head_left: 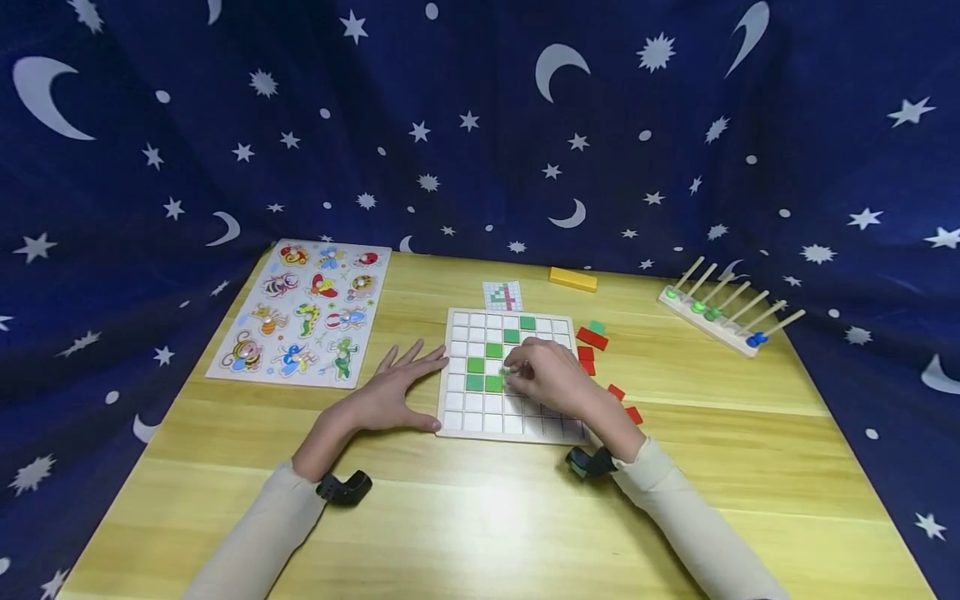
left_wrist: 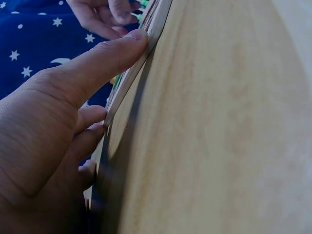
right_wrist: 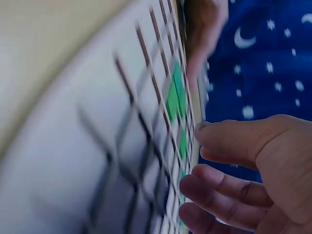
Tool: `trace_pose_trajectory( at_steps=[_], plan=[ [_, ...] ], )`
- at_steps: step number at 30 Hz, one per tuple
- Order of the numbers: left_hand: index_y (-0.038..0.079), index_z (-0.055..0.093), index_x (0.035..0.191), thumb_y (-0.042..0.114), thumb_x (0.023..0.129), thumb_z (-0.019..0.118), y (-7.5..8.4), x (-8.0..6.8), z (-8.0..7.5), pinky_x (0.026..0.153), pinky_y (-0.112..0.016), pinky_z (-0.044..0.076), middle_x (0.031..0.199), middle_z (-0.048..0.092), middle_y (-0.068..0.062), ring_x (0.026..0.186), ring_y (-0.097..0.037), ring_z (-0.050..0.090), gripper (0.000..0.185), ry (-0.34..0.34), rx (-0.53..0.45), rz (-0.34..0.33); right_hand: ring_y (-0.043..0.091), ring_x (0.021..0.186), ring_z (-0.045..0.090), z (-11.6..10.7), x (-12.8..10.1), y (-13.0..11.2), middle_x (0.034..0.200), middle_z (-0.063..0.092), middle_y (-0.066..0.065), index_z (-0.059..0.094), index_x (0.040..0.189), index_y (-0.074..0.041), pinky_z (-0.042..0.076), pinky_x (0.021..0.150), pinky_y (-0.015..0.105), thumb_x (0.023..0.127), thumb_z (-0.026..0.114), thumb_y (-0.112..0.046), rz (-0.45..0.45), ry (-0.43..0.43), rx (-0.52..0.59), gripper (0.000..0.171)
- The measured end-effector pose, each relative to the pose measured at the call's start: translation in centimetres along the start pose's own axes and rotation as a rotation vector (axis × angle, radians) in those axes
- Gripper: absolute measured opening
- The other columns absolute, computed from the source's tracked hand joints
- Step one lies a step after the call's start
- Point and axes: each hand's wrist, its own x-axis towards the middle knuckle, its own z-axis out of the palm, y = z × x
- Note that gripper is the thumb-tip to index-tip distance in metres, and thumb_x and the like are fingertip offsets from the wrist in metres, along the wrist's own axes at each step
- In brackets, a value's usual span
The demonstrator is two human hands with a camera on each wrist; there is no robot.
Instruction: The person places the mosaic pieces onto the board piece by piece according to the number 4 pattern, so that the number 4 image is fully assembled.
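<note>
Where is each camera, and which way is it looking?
Head: on the person's head, looking down at the white wooden grid board; both sleeved arms and hands show.
Left wrist: beside the left hand, thumb against the board's edge.
Right wrist: beside the right hand, facing green square tiles.
All share the board.

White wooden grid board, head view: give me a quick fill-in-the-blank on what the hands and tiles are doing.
1. The left hand rests flat on the table with its thumb against the ____ edge of the white wooden grid board.
2. The square tiles already set in the board are ____.
3. The loose tiles lying on the yellow wooden table right of the board are mostly ____.
4. The right hand hovers over the board, fingertips at a ____ tile.

Missing words: left; green; red; green
</note>
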Motion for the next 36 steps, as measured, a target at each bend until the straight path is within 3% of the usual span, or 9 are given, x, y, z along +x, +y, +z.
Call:
trace_pose_trajectory(
  at_steps=[4,12,19,27,36],
  plan=[
    [0.02,0.034,0.157,0.058,0.075,0.082,0.2,0.0,-0.2,0.119,-0.048,-0.012,0.165,0.019,0.005,0.153,-0.025,-0.001,0.103,0.011,-0.005,0.004,0.017,0.077,0.067,-1.9,-0.5,2.1,0.091,0.071,0.005,0.077,0.098,-0.004,0.055,0.065,0.034,0.086,0.077,-0.013,0.057,0.058,-0.03,0.015],
    [0.021,0.034,0.158,0.061,0.075,0.08,0.2,0.0,0.1,0.12,-0.047,-0.012,0.165,0.017,0.007,0.153,-0.024,-0.001,0.103,0.0,0.017,0.003,0.028,0.079,0.069,-5.4,-0.7,6.5,0.089,0.073,0.011,0.075,0.1,-0.001,0.054,0.065,0.047,0.087,0.077,-0.016,0.237,0.077,-0.128,0.021],
    [0.02,0.034,0.158,0.06,0.075,0.08,0.2,-0.1,0.1,0.119,-0.049,-0.011,0.165,0.018,0.005,0.152,-0.025,-0.001,0.103,0.01,0.003,0.014,0.032,0.083,0.068,-6.9,0.2,10.6,0.093,0.074,0.014,0.073,0.106,0.001,0.053,0.069,0.05,0.086,0.076,-0.02,0.406,0.026,-0.187,0.029],
    [0.018,0.035,0.157,0.058,0.076,0.081,0.4,-0.1,0.0,0.119,-0.051,-0.011,0.165,0.019,0.003,0.153,-0.026,0.0,0.102,0.013,-0.005,0.019,0.036,0.091,0.064,-6.5,0.5,12.7,0.097,0.072,0.014,0.075,0.105,-0.001,0.051,0.074,0.052,0.085,0.073,-0.012,0.454,-0.04,-0.178,0.023],
    [0.019,0.034,0.157,0.058,0.075,0.081,0.2,-0.1,-0.1,0.119,-0.05,-0.011,0.165,0.02,0.004,0.153,-0.025,-0.001,0.103,0.014,0.001,0.006,0.035,0.09,0.065,-6.8,0.5,13.8,0.092,0.073,0.013,0.075,0.1,-0.002,0.051,0.073,0.049,0.085,0.075,-0.012,0.442,-0.031,-0.14,0.018]
  ],
)
